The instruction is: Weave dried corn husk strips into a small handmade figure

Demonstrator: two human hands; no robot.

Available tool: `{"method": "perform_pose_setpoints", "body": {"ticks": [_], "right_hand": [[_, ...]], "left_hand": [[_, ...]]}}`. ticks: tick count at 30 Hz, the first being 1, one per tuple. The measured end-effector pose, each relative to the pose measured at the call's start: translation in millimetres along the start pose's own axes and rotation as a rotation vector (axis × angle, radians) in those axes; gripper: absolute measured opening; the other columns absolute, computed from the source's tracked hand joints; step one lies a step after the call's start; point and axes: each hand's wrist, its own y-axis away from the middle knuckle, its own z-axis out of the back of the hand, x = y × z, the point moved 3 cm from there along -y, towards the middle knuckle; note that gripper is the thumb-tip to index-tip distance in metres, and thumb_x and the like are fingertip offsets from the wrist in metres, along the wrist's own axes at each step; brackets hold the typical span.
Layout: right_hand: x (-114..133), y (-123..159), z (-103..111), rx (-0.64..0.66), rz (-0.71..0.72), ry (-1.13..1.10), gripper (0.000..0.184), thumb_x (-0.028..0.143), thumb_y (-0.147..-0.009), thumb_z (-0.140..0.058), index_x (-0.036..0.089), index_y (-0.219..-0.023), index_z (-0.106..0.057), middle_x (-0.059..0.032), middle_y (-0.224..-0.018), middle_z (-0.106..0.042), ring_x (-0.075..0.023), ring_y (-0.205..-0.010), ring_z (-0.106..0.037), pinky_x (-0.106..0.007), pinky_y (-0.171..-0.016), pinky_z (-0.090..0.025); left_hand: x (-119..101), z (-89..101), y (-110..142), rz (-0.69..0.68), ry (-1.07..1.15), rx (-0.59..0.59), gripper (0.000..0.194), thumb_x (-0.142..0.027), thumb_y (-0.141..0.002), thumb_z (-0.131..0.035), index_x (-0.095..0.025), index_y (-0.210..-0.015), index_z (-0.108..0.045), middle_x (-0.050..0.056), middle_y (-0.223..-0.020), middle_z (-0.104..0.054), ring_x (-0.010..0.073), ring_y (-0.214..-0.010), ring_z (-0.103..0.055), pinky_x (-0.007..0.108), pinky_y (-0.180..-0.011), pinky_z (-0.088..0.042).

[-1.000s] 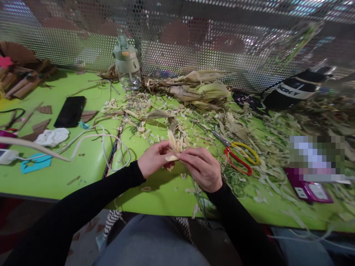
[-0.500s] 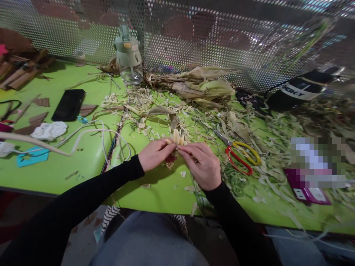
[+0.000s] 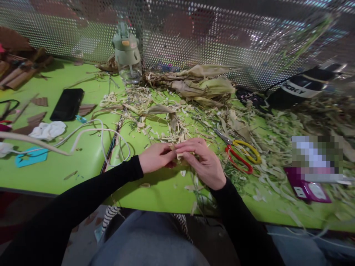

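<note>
My left hand (image 3: 158, 157) and my right hand (image 3: 203, 161) meet over the green table (image 3: 163, 194), fingertips together. Between them sits a small pale piece of corn husk (image 3: 179, 156), mostly hidden by the fingers. The left thumb and fingers pinch it from one side. My right fingers curl over its top, with the thumb below. Scissors (image 3: 231, 141) with one red and one yellow handle lie just right of my right hand, blades pointing away. Cut husk scraps (image 3: 138, 98) are scattered beyond both hands.
A bundle of dried corn husks (image 3: 199, 87) lies at the back beside a water bottle (image 3: 127, 55). Leftward are a phone (image 3: 67, 104), a white cable (image 3: 102, 131) and a blue tag (image 3: 31, 157). A black bottle (image 3: 302, 88) and a purple packet (image 3: 307, 184) are at right.
My right hand has turned and its fingers have closed over the husk piece. The upright pale petal-like strips seen before are now covered. The left hand has barely moved.
</note>
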Motion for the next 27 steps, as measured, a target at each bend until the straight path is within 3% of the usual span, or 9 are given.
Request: {"method": "perform_pose_setpoints", "body": {"ticks": [7,10,13,19,22,27], "right_hand": [[6.6,1.5,1.1,-0.011,0.091,0.137,0.012,0.022,-0.089,-0.051,0.022,-0.079,-0.058,-0.0018,-0.082,-0.068,-0.0183,-0.083,-0.057,-0.040,-0.082,-0.042],[7.9,3.1,0.3,-0.070,0.148,0.320,0.004,0.025,-0.086,-0.058,0.023,-0.085,-0.061,-0.0016,-0.078,-0.069,-0.0205,-0.082,-0.054,-0.040,-0.079,-0.041],[10.6,4.3,1.3,-0.096,0.273,0.405,0.011,0.023,-0.083,-0.063,0.025,-0.093,-0.065,-0.0010,-0.081,-0.070,-0.0211,-0.083,-0.053,-0.041,-0.080,-0.042],[9.0,5.0,8.3,-0.004,0.354,0.323,0.030,0.016,-0.080,-0.061,0.026,-0.109,-0.066,-0.0024,-0.094,-0.070,-0.0216,-0.092,-0.055,-0.042,-0.084,-0.045],[6.9,5.0,9.4,0.007,0.343,0.316,0.029,0.025,-0.079,-0.067,0.025,-0.108,-0.067,-0.0034,-0.094,-0.071,-0.0212,-0.091,-0.057,-0.042,-0.083,-0.046],[7.6,4.3,7.9,-0.015,0.314,0.287,0.017,0.022,-0.081,-0.066,0.025,-0.097,-0.069,-0.0014,-0.085,-0.072,-0.0185,-0.084,-0.058,-0.038,-0.082,-0.047]], "left_hand": [[-3.3,-4.4,0.4,0.161,0.329,0.124,0.033,-0.045,-0.074,-0.065,-0.013,-0.068,-0.057,0.003,-0.056,-0.064,0.0102,-0.049,-0.059,0.023,-0.054,-0.049],[-1.0,-6.9,2.0,0.217,0.388,0.159,0.035,-0.046,-0.071,-0.068,-0.012,-0.070,-0.058,0.004,-0.058,-0.065,0.0104,-0.051,-0.060,0.024,-0.056,-0.049],[0.8,-7.7,2.9,0.247,0.455,0.163,0.034,-0.045,-0.074,-0.066,-0.011,-0.070,-0.059,0.006,-0.060,-0.066,0.0105,-0.051,-0.060,0.024,-0.056,-0.050],[-1.7,-3.9,3.1,0.303,0.515,0.132,0.029,-0.037,-0.077,-0.063,-0.010,-0.067,-0.060,0.007,-0.058,-0.066,0.0095,-0.048,-0.058,0.022,-0.054,-0.048],[-3.0,-2.5,2.9,0.310,0.491,0.116,0.028,-0.035,-0.078,-0.060,-0.009,-0.068,-0.060,0.007,-0.058,-0.065,0.0089,-0.047,-0.057,0.022,-0.054,-0.048],[-1.6,-4.4,3.5,0.314,0.430,0.138,0.027,-0.034,-0.080,-0.059,-0.010,-0.067,-0.059,0.005,-0.056,-0.065,0.0086,-0.048,-0.058,0.022,-0.055,-0.048]]}}
